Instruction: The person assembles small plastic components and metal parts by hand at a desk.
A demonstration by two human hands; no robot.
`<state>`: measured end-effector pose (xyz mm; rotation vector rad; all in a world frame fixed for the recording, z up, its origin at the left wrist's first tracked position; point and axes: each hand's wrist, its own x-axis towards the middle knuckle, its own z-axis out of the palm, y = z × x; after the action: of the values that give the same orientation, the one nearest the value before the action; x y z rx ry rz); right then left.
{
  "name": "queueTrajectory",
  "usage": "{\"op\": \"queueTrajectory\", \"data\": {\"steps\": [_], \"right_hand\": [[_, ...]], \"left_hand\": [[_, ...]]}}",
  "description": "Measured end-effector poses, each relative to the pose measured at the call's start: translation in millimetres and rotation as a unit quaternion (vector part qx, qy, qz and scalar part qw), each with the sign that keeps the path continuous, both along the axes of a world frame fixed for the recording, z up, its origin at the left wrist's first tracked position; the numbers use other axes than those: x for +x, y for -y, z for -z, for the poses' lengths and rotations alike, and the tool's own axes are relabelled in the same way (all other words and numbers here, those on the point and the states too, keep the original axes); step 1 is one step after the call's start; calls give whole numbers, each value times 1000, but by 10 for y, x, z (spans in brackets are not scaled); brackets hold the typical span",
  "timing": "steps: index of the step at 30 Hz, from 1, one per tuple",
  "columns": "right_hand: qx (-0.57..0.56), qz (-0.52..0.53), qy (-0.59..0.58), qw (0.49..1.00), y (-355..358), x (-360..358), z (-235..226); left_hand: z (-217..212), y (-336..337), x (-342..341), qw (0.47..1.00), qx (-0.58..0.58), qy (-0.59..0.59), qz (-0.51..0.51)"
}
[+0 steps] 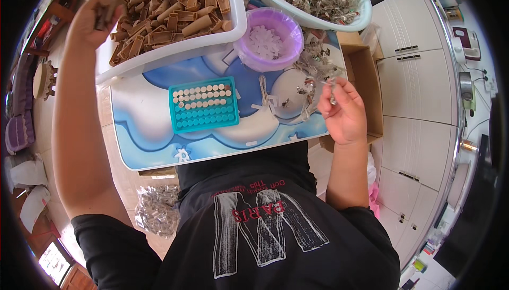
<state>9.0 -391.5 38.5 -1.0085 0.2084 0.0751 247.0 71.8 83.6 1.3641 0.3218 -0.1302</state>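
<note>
Small tabletop (159, 147) with a blue-and-white cloud print, seen from above in the head view; white cabinets to the right, tiled floor below and to the left.

Left hand (95, 17) raised high over the near corner of the white tub (175, 51), arm stretched up along the left side of the picture, fingers closed round a few brown pieces (108, 9). Right hand (342, 110) lifted above the right edge of the tabletop, forearm upright, fingertips pinched together on a small metal part (331, 91).

Containers, counted: four.
- White tub at the far left, heaped with brown plastic pieces, too many to count.
- Pale basin (339, 22) at the far right, full of tangled grey metal parts.
- Purple bowl (268, 41) between and in front of them, holding small white plastic bits.
- Teal tray (204, 104) at the middle of the tabletop, a grid of round holes; upper three rows or so filled with pale caps, lower rows bare.

Loose metal parts (318, 67) scattered on the tabletop beside the purple bowl, just ahead of the right hand. One open cardboard box (366, 78) against the right edge of the tabletop. One clear bag (159, 210) of grey parts on the floor beneath the near left corner. One small white gear-like bit (183, 155) near the front edge.
</note>
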Motion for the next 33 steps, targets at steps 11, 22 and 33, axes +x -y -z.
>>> {"op": "queueTrajectory", "data": {"steps": [11, 22, 33], "right_hand": [[102, 17, 234, 967, 418, 179, -613], [-191, 99, 98, 972, 240, 513, -391], [-170, 113, 180, 962, 245, 457, -690]], "left_hand": [[-435, 150, -1941, 947, -278, 83, 137], [494, 833, -2404, 814, 561, 126, 76], [378, 956, -2367, 761, 620, 125, 144]]}}
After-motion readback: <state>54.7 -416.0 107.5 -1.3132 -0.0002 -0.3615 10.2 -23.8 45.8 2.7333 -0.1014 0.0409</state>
